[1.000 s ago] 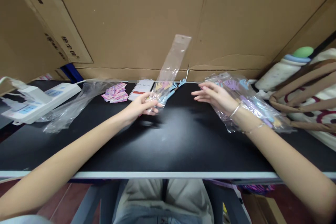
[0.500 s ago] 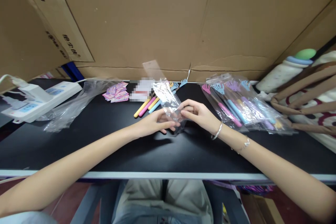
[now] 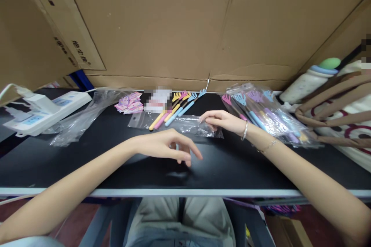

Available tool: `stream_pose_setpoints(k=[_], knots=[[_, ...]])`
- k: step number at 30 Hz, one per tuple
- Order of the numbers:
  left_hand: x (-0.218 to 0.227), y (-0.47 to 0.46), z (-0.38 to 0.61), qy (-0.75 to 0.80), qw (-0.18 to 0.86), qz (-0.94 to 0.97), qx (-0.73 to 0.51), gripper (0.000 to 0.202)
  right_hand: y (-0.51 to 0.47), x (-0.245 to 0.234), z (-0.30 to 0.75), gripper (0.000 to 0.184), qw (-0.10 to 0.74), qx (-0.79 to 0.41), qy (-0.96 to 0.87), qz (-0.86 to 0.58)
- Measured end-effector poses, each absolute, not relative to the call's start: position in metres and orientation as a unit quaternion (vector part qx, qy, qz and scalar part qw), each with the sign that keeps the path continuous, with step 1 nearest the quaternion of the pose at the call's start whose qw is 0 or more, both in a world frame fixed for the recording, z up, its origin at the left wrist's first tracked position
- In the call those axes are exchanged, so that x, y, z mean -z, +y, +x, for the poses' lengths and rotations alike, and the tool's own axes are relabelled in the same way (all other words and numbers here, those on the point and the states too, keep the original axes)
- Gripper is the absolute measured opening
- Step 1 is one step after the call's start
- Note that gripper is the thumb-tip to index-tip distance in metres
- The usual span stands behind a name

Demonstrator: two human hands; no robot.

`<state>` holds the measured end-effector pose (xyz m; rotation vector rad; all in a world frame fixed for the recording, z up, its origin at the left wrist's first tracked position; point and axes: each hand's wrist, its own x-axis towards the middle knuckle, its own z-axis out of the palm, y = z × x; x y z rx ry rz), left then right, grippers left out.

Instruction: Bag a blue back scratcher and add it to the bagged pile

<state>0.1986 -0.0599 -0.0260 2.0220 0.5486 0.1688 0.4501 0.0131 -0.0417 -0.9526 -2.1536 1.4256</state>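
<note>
A clear plastic bag [image 3: 191, 124] stretches sideways in the head view, its right end between the thumb and fingers of my right hand [image 3: 222, 119], which is closed on it. The bag crosses the handle ends of several back scratchers [image 3: 174, 112] with yellow, pink and blue claw heads; whether it lies over or under them I cannot tell. Nearer the front of the table, my left hand [image 3: 166, 146] hovers palm down, empty, its fingers loosely bent and apart. To the right of my right hand lie several bagged back scratchers [image 3: 261, 114] in a pile.
Left of the scratchers are small pink printed cards [image 3: 130, 103], more clear plastic bags [image 3: 78, 117] and a white power strip [image 3: 48, 110]. A bottle [image 3: 307, 83] and a brown-handled bag [image 3: 339, 112] stand at the right. Cardboard [image 3: 162, 23] walls the back.
The plastic bag has gone from upright between both hands to lying sideways by the scratchers. My left hand has let go and moved toward me; my right hand has shifted slightly right.
</note>
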Motion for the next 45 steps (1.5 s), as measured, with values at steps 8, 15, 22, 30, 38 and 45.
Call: stream_pose_setpoints(k=[8, 15, 22, 30, 38, 45], knots=[[0.044, -0.049, 0.2, 0.419, 0.027, 0.874, -0.246, 0.046, 0.013, 0.051, 0.428, 0.032, 0.183, -0.485, -0.782, -0.346], [0.061, -0.044, 0.205, 0.421, 0.025, 0.886, -0.193, 0.062, 0.016, 0.059, 0.418, 0.038, 0.266, -0.508, -0.726, -0.38], [0.059, -0.046, 0.208, 0.427, 0.009, 0.885, -0.182, 0.05, 0.015, 0.061, 0.43, 0.044, 0.305, -0.544, -0.67, -0.402], [0.053, -0.042, 0.209, 0.445, -0.037, 0.877, -0.178, 0.051, 0.007, 0.048, 0.433, 0.036, 0.369, -0.627, -0.547, -0.414], [0.049, -0.029, 0.216, 0.425, -0.08, 0.886, -0.17, 0.051, 0.012, 0.045, 0.438, 0.025, 0.372, -0.615, -0.536, -0.443], [0.048, -0.018, 0.218, 0.407, -0.1, 0.89, -0.18, 0.048, 0.011, 0.044, 0.435, 0.013, 0.412, -0.589, -0.515, -0.467]])
